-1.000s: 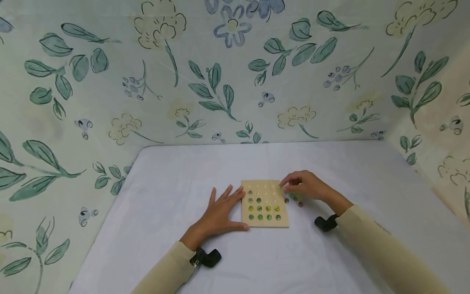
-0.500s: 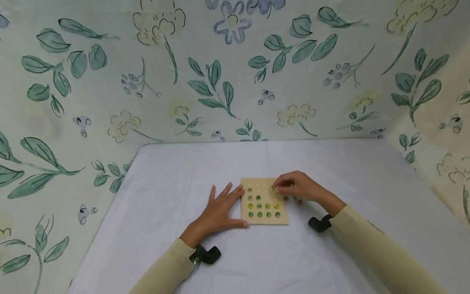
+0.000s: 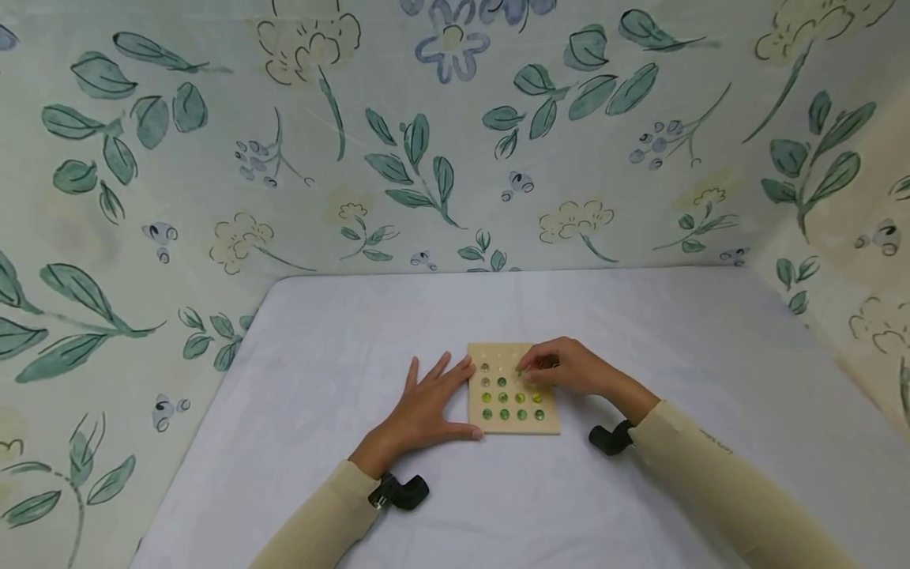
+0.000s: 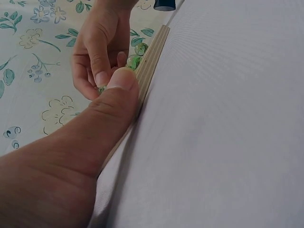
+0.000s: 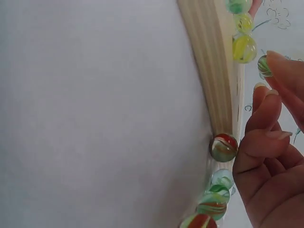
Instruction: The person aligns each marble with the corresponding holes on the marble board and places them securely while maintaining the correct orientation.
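A square wooden board (image 3: 501,348) with rows of holes lies on the white cloth. Green marbles (image 3: 504,414) fill its nearest row; yellow and green ones (image 5: 244,48) sit in the row behind, and a few more stand further back at the left. My left hand (image 3: 419,415) has its fingers spread along the board's left edge, the thumb at the near left corner. Above the board's back right part, my right hand (image 3: 569,367) pinches a green-streaked marble (image 5: 264,66) between thumb and fingers.
Loose marbles lie beside the board's right edge in the right wrist view, among them a red-and-white one (image 5: 224,147) and a green-and-orange one (image 5: 211,206). My right hand hides them in the head view. A floral-patterned wall (image 3: 455,158) stands behind the table.
My right hand has moved left with the marble, from beside the board's right edge to over its holes. The left hand has stayed in place at the board's edge.
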{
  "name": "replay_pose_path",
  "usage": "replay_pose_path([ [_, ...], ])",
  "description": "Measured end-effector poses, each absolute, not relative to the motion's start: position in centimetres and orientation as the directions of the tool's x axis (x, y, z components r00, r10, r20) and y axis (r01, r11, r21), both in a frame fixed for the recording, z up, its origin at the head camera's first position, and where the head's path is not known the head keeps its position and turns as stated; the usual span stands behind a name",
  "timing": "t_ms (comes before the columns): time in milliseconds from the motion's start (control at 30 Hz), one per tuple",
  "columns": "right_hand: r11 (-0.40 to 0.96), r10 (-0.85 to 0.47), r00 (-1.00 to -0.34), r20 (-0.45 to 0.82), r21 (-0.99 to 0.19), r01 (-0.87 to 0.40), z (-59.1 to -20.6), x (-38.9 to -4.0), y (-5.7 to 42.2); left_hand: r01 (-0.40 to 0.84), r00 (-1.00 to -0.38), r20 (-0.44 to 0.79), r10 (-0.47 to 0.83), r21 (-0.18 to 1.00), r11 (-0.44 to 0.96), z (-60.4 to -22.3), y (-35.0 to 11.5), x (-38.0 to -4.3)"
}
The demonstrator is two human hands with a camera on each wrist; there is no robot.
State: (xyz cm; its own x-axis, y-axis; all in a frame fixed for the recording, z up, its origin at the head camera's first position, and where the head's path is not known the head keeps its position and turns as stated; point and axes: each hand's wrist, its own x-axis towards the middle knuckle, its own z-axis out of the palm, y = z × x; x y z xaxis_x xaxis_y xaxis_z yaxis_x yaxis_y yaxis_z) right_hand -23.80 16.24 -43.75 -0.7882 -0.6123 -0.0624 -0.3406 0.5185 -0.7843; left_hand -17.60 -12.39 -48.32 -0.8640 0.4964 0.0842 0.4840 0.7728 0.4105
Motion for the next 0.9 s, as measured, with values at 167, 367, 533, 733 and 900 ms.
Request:
replay_pose_path([
  [167, 0.521, -0.623, -0.778, -0.078, -0.784, -0.339, -43.7, -23.8, 15.9, 0.492, -0.860, 0.094, 0.502, 0.415, 0.765, -48.2, -12.4, -17.7],
  [367, 0.524, -0.638, -0.766, -0.083, -0.776, -0.352, -43.6, -23.9, 15.6, 0.494, -0.859, 0.089, 0.504, 0.398, 0.773, -48.2, -12.5, -17.8],
  [533, 0.534, -0.645, -0.758, -0.097, -0.767, -0.356, -42.5, -23.2, 15.0, 0.494, -0.860, 0.090, 0.503, 0.400, 0.772, -48.2, -12.5, -17.8],
  [733, 0.535, -0.660, -0.743, -0.111, -0.763, -0.362, -43.6, -24.0, 15.6, 0.493, -0.859, 0.086, 0.505, 0.404, 0.770, -48.2, -12.5, -17.7],
  [900, 0.533, -0.669, -0.733, -0.126, -0.768, -0.355, -43.6, -24.1, 15.5, 0.490, -0.860, 0.082, 0.503, 0.405, 0.772, -48.2, -12.5, -17.6],
])
